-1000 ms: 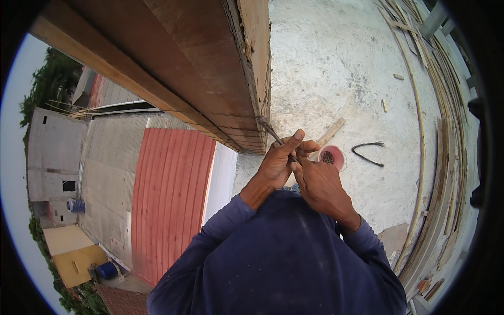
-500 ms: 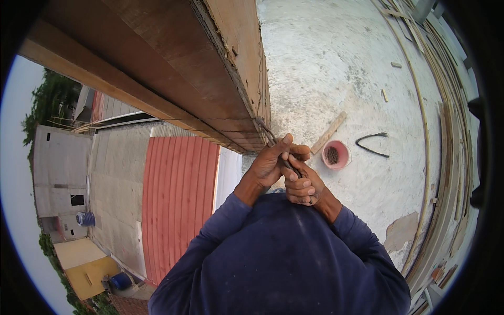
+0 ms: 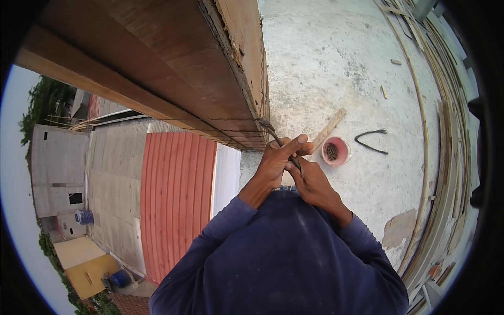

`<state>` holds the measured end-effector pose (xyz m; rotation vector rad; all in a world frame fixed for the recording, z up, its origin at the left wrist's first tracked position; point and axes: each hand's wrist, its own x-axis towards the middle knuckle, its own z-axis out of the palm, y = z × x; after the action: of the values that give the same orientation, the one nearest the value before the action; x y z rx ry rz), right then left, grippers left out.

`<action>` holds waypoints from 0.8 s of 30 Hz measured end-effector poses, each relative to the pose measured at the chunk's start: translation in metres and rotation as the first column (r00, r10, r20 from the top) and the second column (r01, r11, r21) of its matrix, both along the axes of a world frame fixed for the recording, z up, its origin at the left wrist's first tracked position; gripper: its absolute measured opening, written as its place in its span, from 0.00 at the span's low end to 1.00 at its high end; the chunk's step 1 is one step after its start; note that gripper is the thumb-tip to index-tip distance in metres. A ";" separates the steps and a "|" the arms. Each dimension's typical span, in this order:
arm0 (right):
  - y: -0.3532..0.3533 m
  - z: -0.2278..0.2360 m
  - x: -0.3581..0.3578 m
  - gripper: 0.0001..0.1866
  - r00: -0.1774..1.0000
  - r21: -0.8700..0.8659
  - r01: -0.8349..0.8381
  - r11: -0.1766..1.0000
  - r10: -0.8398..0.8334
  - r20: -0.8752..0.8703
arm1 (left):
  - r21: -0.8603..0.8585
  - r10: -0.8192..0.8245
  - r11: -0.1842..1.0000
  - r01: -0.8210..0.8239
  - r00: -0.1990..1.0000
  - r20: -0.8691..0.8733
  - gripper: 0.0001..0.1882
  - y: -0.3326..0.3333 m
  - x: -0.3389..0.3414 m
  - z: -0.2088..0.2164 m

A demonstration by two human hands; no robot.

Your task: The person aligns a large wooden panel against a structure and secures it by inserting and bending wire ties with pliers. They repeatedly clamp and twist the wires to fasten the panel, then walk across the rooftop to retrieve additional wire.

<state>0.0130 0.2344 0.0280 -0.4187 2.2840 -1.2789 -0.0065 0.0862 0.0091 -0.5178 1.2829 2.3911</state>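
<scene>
My left hand (image 3: 275, 165) and my right hand (image 3: 316, 185) are close together in front of my chest, both closed around the handles of dark metal pincers (image 3: 274, 135). The left thumb points up and to the right. The back of the right hand shows, and its fingers are partly hidden. The jaws of the pincers meet the near corner of a tall wooden formwork box (image 3: 220, 68). Thin dark tie wire (image 3: 231, 120) runs across the box face to that corner. Whether the jaws grip the wire is too small to tell.
On the pale concrete floor (image 3: 336, 58) are a pink bucket (image 3: 342, 152) of small dark pieces, a wood strip (image 3: 332, 124) and a bent bundle of wire (image 3: 371, 142). Long timber lengths (image 3: 446, 173) lie at the right. Beyond the floor's left edge lies a lower red roof (image 3: 176, 199).
My right hand has turned over, from fingers showing to its back showing. The pincers' head now shows more plainly at the box corner. My left hand has shifted slightly.
</scene>
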 end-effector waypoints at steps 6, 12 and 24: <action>-0.025 -0.055 0.006 0.10 0.994 -0.287 0.104 0.952 -0.112 -0.012 | -0.203 0.036 0.979 -0.031 0.999 0.019 0.24 -0.006 0.006 -0.006; -0.049 -0.084 0.011 0.09 0.982 -0.299 0.189 0.935 -0.187 0.034 | -0.383 0.032 0.922 -0.047 0.998 -0.045 0.21 -0.016 0.008 -0.015; -0.008 -0.010 0.014 0.25 0.433 -0.598 0.379 0.706 0.436 0.789 | 0.102 -0.111 0.984 0.146 0.950 -0.292 0.26 -0.033 0.025 -0.008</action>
<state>0.0267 0.2261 0.0185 0.0576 0.7475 -1.7557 0.0185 0.0534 0.0014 -0.0492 1.2287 2.4777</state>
